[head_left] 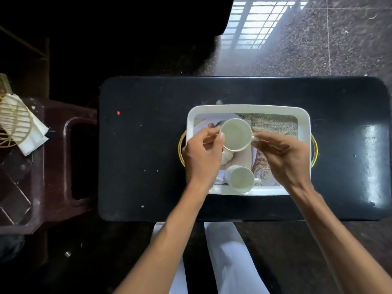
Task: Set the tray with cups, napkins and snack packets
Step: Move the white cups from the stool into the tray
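A black table (148,145) with rounded corners fills the middle of the view, standing on a dark speckled floor (339,39) where barred window light falls at the top. To its left sits a dark brown plastic stool (55,158), and on the stool's far side a gold wire holder (12,122) keeps a stack of white napkins (31,136), well apart from the table. A white rectangular tray (305,128) with gold side handles rests on the table's centre; its floor bears a printed picture, so what is real and what is print there is partly hard to tell. Both bare forearms reach in from below and cover the tray's near corners. Over the tray's left half the upper cup (235,134), white and open-mouthed, is held between the two hands: the right hand (284,158) pinches its handle with fingers closed, and the left hand (203,155) touches its opposite rim with curled fingertips. A second cup (240,178) stands on the tray near the front edge, just beside the right wrist.
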`<state>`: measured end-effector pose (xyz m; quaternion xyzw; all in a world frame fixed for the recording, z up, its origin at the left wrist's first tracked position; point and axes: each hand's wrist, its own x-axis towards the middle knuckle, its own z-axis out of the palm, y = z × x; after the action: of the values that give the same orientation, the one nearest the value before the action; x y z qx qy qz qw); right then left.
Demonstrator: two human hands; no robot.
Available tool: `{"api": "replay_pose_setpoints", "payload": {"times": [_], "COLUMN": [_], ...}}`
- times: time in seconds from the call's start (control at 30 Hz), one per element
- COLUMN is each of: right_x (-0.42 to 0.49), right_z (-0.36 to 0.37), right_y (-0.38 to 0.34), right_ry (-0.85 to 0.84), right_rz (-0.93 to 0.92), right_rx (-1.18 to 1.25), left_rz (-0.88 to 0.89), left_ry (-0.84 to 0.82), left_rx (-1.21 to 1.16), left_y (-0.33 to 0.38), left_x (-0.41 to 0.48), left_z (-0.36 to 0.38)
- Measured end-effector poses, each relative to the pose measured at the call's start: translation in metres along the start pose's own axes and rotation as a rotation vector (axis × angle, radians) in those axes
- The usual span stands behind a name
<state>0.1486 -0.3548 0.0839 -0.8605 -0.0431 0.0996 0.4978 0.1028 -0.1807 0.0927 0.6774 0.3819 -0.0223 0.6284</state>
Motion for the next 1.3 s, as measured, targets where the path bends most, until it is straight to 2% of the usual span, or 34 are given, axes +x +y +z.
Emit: {"api": "replay_pose_setpoints", "payload": {"times": [0.33,0.77,1.3], "right_x": [-0.003,0.002,-0.001], "right_z": [-0.017,-0.014,-0.007], "right_y": [0.071,0.097,0.101], "right_ry": [-0.031,-0.069,-0.102], "right_rz": [0.035,0.028,0.053], "right_rx": [0.008,-0.032,-0.050], "left_rz": [-0.046,-0.141,-0.190], "left_ry": [-0.026,-0.083,-0.084], "left_rx": [0.194,0.406,0.371], "left_y": [-0.031,-0.029,-0.031], "left_x": [-0.007,-0.004,-0.011], "left_z": [0.050,0.056,0.054]}}
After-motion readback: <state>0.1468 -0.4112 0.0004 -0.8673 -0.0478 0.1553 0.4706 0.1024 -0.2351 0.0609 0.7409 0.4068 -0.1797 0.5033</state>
